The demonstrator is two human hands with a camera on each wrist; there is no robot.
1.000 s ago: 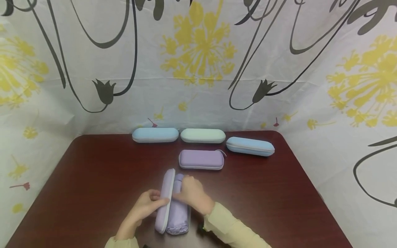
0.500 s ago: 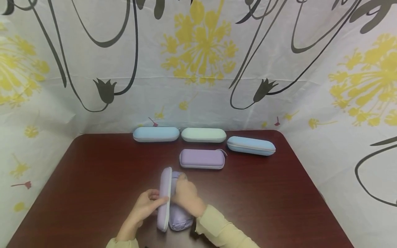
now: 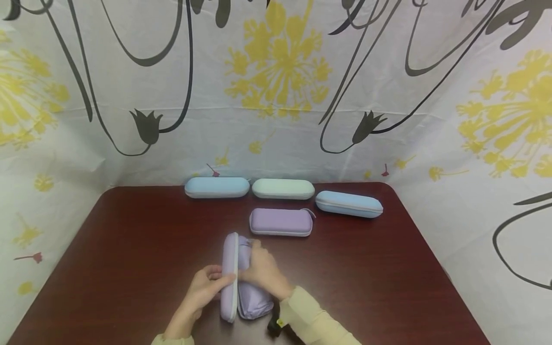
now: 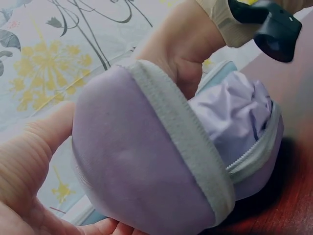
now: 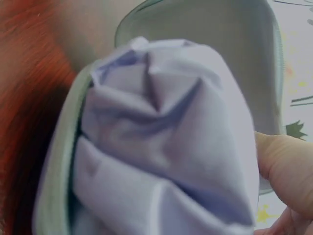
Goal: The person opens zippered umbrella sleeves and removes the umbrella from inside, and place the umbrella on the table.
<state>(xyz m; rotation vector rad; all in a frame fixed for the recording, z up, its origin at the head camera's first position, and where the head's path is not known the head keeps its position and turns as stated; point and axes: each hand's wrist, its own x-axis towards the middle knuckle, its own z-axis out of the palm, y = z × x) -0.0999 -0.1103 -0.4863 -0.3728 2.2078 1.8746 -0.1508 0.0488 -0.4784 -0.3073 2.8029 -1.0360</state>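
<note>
Dark red-brown table (image 3: 129,249), backed on three sides by a white curtain (image 3: 276,120) printed with yellow flowers and black stems. Open lilac case (image 3: 230,278), zip-edged, is set near the front middle of the table, its lid stood up on edge and its tray lying to the right. Contents: a folded lilac fabric bundle (image 3: 254,299), seated in the tray and bulging above the zip line, creased folds shown close in the right wrist view (image 5: 166,142). Lid is held upright by the left hand (image 3: 202,287), thumb on its outer shell and fingers curled at its edge. Bundle is pressed down by the right hand (image 3: 265,270), fingers curved over the fabric. Closed cases, contents not visible: a lilac case (image 3: 281,222) just behind; further back in a row, a blue case (image 3: 217,187), a pale green case (image 3: 282,189), and a second blue case (image 3: 349,204), angled.
</note>
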